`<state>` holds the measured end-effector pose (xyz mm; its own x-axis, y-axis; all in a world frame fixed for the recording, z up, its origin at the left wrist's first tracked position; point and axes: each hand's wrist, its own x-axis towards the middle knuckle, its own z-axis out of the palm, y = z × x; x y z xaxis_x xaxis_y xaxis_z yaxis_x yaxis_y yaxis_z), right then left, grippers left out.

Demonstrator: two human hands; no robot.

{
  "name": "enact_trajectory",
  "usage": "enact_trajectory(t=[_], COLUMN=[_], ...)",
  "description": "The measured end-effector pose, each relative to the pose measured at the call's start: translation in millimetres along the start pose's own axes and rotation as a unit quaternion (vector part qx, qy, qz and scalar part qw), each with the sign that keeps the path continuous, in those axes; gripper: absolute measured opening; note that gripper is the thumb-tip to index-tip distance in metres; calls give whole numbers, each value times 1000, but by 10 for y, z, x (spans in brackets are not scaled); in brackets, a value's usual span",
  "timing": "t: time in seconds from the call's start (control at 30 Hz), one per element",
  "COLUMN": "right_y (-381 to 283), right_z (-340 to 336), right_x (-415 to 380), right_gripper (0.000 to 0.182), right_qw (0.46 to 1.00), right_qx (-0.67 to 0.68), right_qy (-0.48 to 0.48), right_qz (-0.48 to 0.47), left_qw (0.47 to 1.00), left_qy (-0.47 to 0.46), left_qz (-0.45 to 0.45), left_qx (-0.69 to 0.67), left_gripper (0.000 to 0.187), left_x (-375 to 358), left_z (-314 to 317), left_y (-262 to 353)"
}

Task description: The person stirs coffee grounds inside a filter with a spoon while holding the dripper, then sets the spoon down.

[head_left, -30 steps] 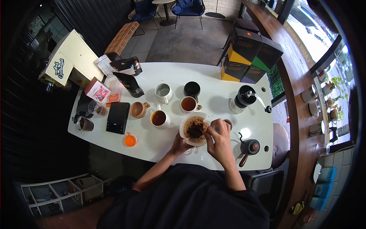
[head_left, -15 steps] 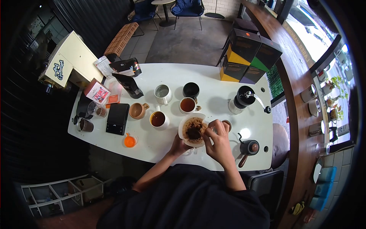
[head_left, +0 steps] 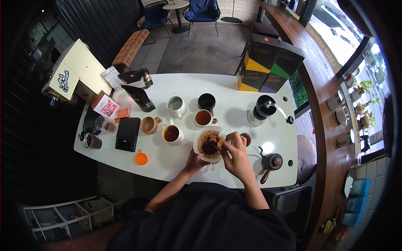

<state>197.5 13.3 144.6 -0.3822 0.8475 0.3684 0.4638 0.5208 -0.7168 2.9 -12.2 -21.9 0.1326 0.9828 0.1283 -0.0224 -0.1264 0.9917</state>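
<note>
A white paper coffee filter (head_left: 201, 142) holds wet, dark coffee grounds (head_left: 210, 147), with brown residue up its sides. It sits in a coffee dripper whose body is mostly hidden; a clear handle (head_left: 212, 166) shows below. My left hand (head_left: 195, 162) is closed around the dripper's lower left side. Over the filter's right side, my right hand (head_left: 237, 155) is pinched, fingertips above the grounds; a thin item may be in them, but I cannot make it out. Just behind that hand is a small cup (head_left: 246, 138), partly covered.
Near the filter stand a cup of tea-coloured liquid (head_left: 203, 117), a white mug (head_left: 171, 133), a grey mug (head_left: 176, 106) and a black cup (head_left: 207, 101). To the right are a kettle (head_left: 272, 162) and a hand grinder (head_left: 264, 107). A black scale (head_left: 128, 134) lies left.
My right fingertips have shifted slightly over the grounds. My left hand keeps its hold on the dripper. The whole view has tilted a little.
</note>
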Motion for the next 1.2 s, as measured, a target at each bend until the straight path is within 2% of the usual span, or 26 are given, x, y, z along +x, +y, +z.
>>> enact_trajectory(t=[0.1,0.13,0.2,0.3,0.4,0.43,0.57,0.63,0.73,0.8,0.9,0.97,1.1,1.17,1.2], right_y=[50,47,30,44,75,43,34,44,26,23,34,24,34,-2,-17], right_z=[9,-13,-36,4,-45,-49,-31,-44,-43,-55,-61,-56,-36,-41,-40], right_x=[8,1,7,11,10,5,-4,1,1,10,21,2,0,17,6], right_gripper=[9,9,9,9,10,10,11,11,12,12,11,11,11,11,11], right_qw=[997,997,999,999,997,1000,999,996,999,998,995,1000,1000,992,992], right_qx=[-60,-74,-26,-26,-56,-14,-29,-80,-29,-47,-69,-4,-3,-102,-100], right_qy=[37,20,-18,30,-9,-10,22,-13,-4,6,9,1,18,14,13], right_qz=[-16,-33,-33,-5,-47,-24,-5,-49,-37,-33,-77,-6,-18,-68,-69], left_qw=[997,997,998,997,997,997,997,996,996,997,997,997,997,997,997], left_qy=[48,44,52,56,58,51,43,49,51,51,54,58,51,48,48], left_qz=[53,59,39,26,30,35,33,41,43,42,39,38,46,49,50], left_qx=[19,17,-21,-45,-51,-47,-56,-59,-57,-48,-36,-32,-23,-33,-36], left_gripper=[82,82,88,85,83,82,83,84,85,85,85,85,88,89,89], left_x=[18,44,33,21,66,59,31,35,38,44,61,51,28,18,26], left_z=[39,56,90,127,130,128,124,132,137,133,146,135,95,102,109], left_y=[-36,0,72,151,221,222,219,232,214,205,217,173,87,91,93])
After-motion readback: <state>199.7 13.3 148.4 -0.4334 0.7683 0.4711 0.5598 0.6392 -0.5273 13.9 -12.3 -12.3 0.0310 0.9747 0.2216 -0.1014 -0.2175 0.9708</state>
